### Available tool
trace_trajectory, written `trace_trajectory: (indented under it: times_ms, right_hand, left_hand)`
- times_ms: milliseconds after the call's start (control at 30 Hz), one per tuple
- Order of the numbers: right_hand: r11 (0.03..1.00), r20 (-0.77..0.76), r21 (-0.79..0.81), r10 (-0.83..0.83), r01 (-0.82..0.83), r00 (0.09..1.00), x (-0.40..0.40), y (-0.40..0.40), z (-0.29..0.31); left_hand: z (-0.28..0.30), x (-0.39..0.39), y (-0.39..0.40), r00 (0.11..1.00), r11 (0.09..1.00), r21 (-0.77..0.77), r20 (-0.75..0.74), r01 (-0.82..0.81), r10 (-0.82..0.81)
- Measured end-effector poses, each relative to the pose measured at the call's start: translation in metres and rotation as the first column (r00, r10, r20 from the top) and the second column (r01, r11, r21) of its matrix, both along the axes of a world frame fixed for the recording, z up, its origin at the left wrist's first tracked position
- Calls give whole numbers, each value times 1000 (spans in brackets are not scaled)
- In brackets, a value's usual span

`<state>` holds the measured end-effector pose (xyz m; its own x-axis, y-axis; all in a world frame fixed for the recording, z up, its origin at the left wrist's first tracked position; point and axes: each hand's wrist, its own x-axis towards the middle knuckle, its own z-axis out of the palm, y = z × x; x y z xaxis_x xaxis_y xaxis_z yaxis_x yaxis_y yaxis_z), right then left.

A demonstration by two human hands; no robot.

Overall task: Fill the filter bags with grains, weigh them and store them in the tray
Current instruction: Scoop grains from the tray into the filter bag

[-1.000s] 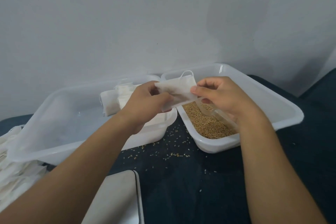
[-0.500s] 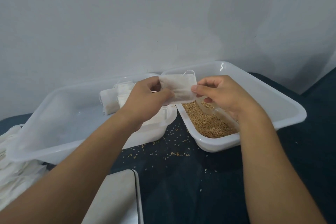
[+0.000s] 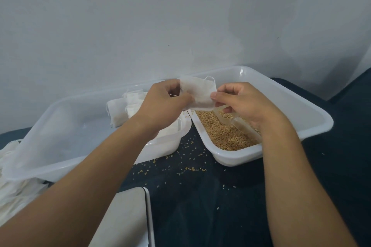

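An empty bag [image 3: 197, 94] is held flat above the near-left corner of the grain tray [image 3: 281, 94], pinched on its left side by the left hand [image 3: 164, 104] and on its right edge by the thumb and forefinger of the right hand [image 3: 244, 102]. The right hand's lower fingers also curl round a clear scoop [image 3: 239, 124] lying in the grain [image 3: 224, 134]. The bag looks thin and limp, and its mouth does not yet look open, so it could well fold shut when the scoop comes up, sending grain over the rim. Loose grains [image 3: 186, 166] already lie on the dark cloth just left of the tray. Because the right hand is doing two jobs, letting go of the bag to lift the scoop leaves only one pinch on it, and it may sag or slip. Filled bags [image 3: 120, 110] sit in the second tray [image 3: 60, 126] to the left; the scale [image 3: 124, 218] lies nearer, below it.
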<state>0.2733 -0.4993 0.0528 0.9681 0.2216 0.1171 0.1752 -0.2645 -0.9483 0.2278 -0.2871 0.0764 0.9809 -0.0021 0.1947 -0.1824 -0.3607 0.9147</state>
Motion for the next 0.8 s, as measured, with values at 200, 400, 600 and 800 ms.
trace_trajectory:
  times_ms: [200, 400, 600, 800]
  right_hand:
    - [1000, -9, 12, -4, 4, 1000, 0, -2, 0]
    - [1000, -18, 19, -6, 7, 1000, -2, -2, 1]
    - [1000, -19, 22, 1, -1, 1000, -3, -2, 0]
    - [998, -14, 63, 17, -16, 1000, -2, -1, 1]
  left_hand:
    - [-1, 0, -2, 1000, 1000, 0, -6, 20, -20]
    - [0, -2, -3, 1000, 1000, -6, 5, 24, -24]
    - [3, -4, -5, 1000, 1000, 0, 7, 7, -7]
    - [3, -8, -3, 1000, 1000, -9, 5, 17, -17]
